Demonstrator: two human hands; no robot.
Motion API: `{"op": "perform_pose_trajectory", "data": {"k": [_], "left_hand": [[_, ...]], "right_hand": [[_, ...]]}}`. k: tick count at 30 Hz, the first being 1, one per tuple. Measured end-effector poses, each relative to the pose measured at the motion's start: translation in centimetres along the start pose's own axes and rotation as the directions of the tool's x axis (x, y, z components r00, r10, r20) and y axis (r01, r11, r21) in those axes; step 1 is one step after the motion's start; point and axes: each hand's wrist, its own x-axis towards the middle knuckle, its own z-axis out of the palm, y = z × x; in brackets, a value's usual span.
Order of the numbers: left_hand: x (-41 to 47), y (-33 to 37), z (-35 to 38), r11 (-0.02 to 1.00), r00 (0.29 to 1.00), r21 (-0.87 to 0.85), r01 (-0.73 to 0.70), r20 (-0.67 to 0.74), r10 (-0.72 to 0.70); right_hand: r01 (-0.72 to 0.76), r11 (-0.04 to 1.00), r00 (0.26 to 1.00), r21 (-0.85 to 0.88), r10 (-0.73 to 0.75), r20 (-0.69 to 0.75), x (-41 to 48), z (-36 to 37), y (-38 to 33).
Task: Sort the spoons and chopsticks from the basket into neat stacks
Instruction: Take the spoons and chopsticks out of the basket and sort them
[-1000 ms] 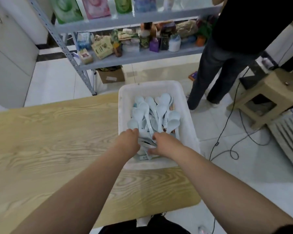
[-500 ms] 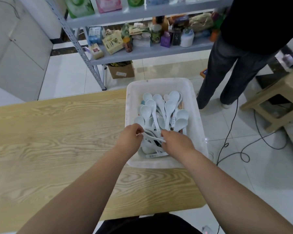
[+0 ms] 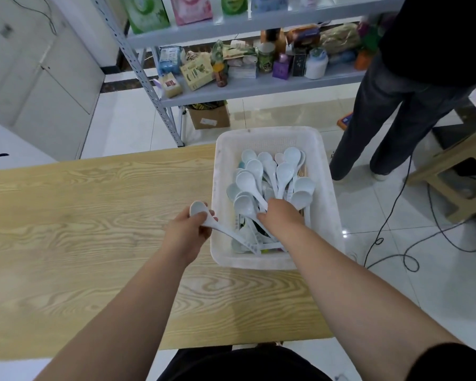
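Left hand (image 3: 186,232) pinches one white spoon (image 3: 222,230) at the neck, thumb over the bowl, apparently to draw it clear of the pile. The spoon's long axis runs diagonally across the left wall of the basket (image 3: 217,171): bowl outside that wall, over the table (image 3: 94,215), pointing away from the basket; handle end inside, near its front wall. Right hand (image 3: 282,215) curls into the remaining spoons (image 3: 272,177) mid-basket, probably to steady them; whether it grips one cannot be told.
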Motion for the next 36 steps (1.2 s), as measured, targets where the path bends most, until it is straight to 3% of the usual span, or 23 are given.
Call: {"op": "perform_pose_trajectory", "data": {"k": [4, 11, 15, 20, 25, 31, 36], "left_hand": [[-1.1, -0.4, -0.5, 0.985, 0.990, -0.105, 0.139, -0.011, -0.141], [-4.3, 0.4, -2.6, 0.963, 0.982, -0.192, 0.187, 0.037, -0.183], [-5.8, 0.4, -5.2, 0.961, 0.985, -0.217, 0.170, 0.030, -0.167], [-7.5, 0.7, -10.5, 0.961, 0.999, -0.271, 0.049, 0.021, -0.045], [-9.4, 0.8, -19.3, 0.936, 0.999, -0.350, -0.040, -0.031, 0.031], [-11.7, 0.8, -30.5, 0.905, 1.000, -0.425, -0.017, -0.031, 0.004], [-12.4, 1.5, -37.4, 0.907, 0.991, -0.414, -0.074, -0.133, 0.020]], "right_hand": [[-0.047, 0.996, 0.999, 0.078, 0.048, -0.003, -0.6, -0.7, 0.1], [0.120, 0.868, 0.991, 0.483, -0.076, -0.109, -7.6, -0.1, 0.3], [0.207, 0.841, 0.977, 0.500, -0.153, -0.148, -12.4, 2.0, -2.3], [0.190, 0.824, 0.966, 0.534, -0.255, 0.048, -16.7, 6.7, -8.3], [0.198, 0.819, 0.934, 0.538, -0.325, 0.150, -20.4, 12.3, -15.8], [0.274, 0.860, 0.883, 0.431, -0.402, 0.241, -23.5, 19.6, -24.4], [0.258, 0.852, 0.866, 0.456, -0.413, 0.281, -24.5, 24.0, -29.9]]}}
